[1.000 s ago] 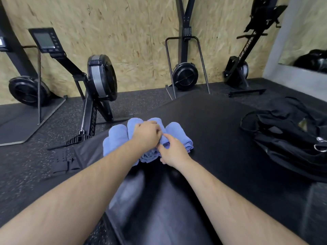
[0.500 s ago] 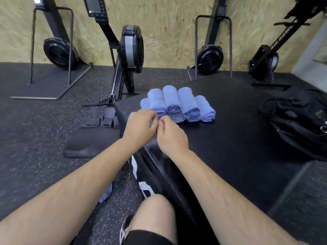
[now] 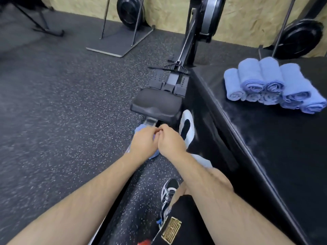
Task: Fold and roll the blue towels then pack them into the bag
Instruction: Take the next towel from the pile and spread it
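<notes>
On the floor (image 3: 70, 103) beside the box (image 3: 265, 156), my left hand (image 3: 144, 142) and right hand (image 3: 170, 142) pinch one loose towel (image 3: 140, 129), while rolls (image 3: 270, 76) atop it await packing.

Left hand (image 3: 144, 143) and right hand (image 3: 170, 143) reach down together, fingers curled.

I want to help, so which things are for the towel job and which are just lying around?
For the job: rolled blue towels, loose blue towel, left hand, right hand.
Just lying about: rowing machine, black box, shoe.
</notes>
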